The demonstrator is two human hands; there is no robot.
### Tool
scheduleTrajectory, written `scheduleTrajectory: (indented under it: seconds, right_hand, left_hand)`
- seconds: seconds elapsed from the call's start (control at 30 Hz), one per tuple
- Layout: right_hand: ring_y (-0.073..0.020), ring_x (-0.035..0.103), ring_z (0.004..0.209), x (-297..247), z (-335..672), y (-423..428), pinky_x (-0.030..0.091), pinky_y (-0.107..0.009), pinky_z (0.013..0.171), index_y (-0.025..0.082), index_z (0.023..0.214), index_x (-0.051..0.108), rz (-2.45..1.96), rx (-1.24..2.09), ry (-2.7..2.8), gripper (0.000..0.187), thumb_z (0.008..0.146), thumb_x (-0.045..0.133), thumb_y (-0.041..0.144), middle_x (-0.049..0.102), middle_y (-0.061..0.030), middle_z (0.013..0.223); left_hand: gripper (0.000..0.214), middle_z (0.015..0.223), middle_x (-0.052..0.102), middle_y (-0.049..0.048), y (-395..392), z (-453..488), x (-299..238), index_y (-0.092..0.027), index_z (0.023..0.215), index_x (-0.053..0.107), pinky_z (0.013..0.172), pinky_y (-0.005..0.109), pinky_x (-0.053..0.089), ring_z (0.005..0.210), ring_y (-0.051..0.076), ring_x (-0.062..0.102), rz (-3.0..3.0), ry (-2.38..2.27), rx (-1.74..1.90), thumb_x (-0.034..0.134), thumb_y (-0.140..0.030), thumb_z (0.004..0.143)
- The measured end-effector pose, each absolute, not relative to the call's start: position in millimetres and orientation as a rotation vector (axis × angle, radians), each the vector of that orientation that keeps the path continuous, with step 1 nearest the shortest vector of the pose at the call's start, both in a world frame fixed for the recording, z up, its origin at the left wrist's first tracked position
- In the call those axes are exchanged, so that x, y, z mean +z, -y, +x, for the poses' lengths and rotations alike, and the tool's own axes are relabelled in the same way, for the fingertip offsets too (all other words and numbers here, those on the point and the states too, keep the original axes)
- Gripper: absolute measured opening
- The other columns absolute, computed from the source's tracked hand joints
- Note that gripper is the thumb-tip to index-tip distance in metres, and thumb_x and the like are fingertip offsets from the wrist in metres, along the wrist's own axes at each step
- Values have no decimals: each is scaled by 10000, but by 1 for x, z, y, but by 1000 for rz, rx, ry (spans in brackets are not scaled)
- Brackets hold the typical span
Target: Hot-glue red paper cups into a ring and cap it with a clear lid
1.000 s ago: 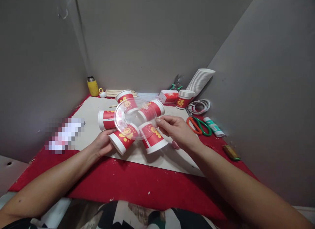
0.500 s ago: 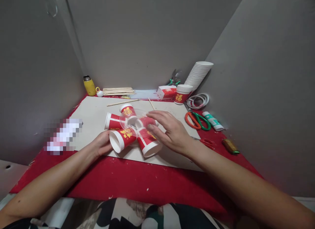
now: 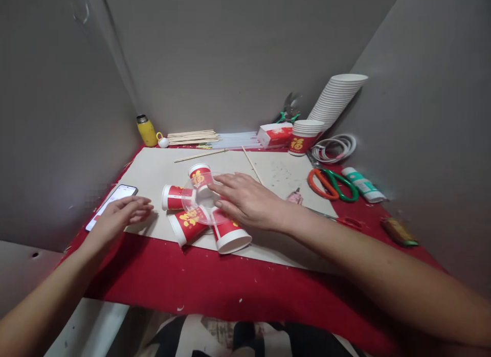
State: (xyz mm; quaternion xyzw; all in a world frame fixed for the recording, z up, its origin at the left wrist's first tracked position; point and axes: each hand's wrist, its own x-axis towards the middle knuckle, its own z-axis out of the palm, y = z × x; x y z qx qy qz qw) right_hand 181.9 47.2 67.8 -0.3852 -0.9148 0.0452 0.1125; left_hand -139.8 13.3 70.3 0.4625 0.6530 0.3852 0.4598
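Several red-and-white paper cups (image 3: 191,227) with gold print lie on their sides in a ring, mouths outward. A clear plastic disc (image 3: 187,197) lies over their inner ends. My right hand (image 3: 247,199) rests over the right side of the ring, fingers stretched out and apart across the disc's edge, hiding the cup beneath. Whether it grips anything there is not shown; it looks laid on top. My left hand (image 3: 121,217) is off the cups, with fingers loosely extended and nothing in it. It hovers by the near end of a phone (image 3: 128,191).
Beige board (image 3: 153,168) covers part of the red cloth. Wooden sticks (image 3: 192,137), a yellow bottle (image 3: 146,131) and a red-white box (image 3: 275,135) line the back. On the right are stacked cups (image 3: 337,98), scissors (image 3: 324,184), a white-green tube (image 3: 363,184) and a cable coil (image 3: 335,148).
My left hand has let go of the front left cup and moved left towards the phone. My right hand has shifted slightly left over the disc. The view has turned a little.
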Motion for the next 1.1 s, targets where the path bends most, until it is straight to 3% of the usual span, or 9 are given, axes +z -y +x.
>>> scheduleTrajectory:
  seconds: [0.17,0.3,0.47,0.6,0.67,0.73,0.9,1.1]
  right_hand:
    - [-359,435,1430,70,170,-50,354,-569,1153,121,1505,473,-1190,95,2711,547,1039,409,402,453,-219,1557]
    - [-351,451,1421,65,164,-57,357,-573,1157,95,1477,496,-1170,128,2725,546,1042,397,409,493,-212,1529]
    - [-318,530,1355,66,183,-49,423,-544,1109,88,1415,536,-993,132,2529,495,1032,440,386,577,-204,1453]
    - [-239,678,1013,68,210,-17,524,-386,884,125,1146,634,-919,2,2233,266,1010,515,320,740,-156,1087]
    - [-200,629,748,62,219,2,484,-336,707,157,901,625,-932,-47,2271,191,982,562,318,692,-81,790]
    - [-175,524,608,50,223,16,400,-318,603,179,755,583,-956,-112,2359,271,967,579,347,583,-30,639]
    - [-158,501,560,26,216,24,353,-296,572,179,690,587,-1129,-120,2466,337,972,538,358,579,-22,618]
    - [-187,603,631,33,204,13,381,-299,617,167,731,635,-1414,43,2630,163,875,571,210,663,-45,677]
  left_hand:
    - [352,1163,757,72,-13,-104,98,-206,1090,737,1064,395,493,1162,266,665,1818,-1525,963,606,-488,926]
    - [456,1359,669,109,-35,-68,100,-182,1304,640,1089,408,467,1251,258,620,2132,-1261,755,469,-479,1003]
    - [513,1483,563,144,-71,-49,82,-161,1376,572,1155,459,394,1383,262,509,2366,-1087,579,428,-499,1019]
    - [567,1501,529,178,-82,-43,82,-132,1433,518,1181,487,349,1447,290,419,2551,-1008,396,433,-509,1017]
    - [547,1492,533,178,-85,-36,87,-129,1438,512,1178,473,349,1445,291,417,2618,-935,316,428,-478,1024]
    - [528,1508,517,175,-90,-27,93,-133,1447,504,1179,466,339,1446,291,412,2667,-876,238,424,-446,1030]
    - [476,1504,524,157,-106,-1,97,-149,1452,505,1178,417,310,1457,277,388,2765,-744,21,425,-360,1033]
    - [481,1510,507,146,-110,4,93,-194,1477,485,1142,406,330,1420,274,426,2777,-692,-97,404,-369,1036]
